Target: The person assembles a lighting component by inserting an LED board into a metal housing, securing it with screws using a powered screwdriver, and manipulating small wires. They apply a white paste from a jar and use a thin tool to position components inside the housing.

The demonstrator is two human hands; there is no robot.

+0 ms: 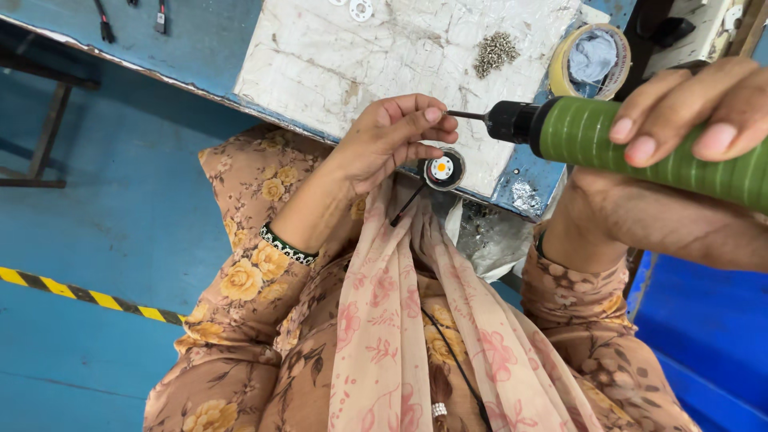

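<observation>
My left hand [392, 140] pinches the small round lamp part [442, 169] steady while my right hand [688, 120] grips the green screwdriver [640, 148], its bit aimed there.

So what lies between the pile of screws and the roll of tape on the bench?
Nothing: in the head view, only bare, scuffed white board separates the screw pile from the tape roll.

The green screwdriver [640, 148] runs off the right edge, its rear end unseen; the right hand [696, 112] is cropped there too. Fingers of the left hand [392, 136] hide whatever meets the bit's tip and part of the small round component [442, 169]
</observation>
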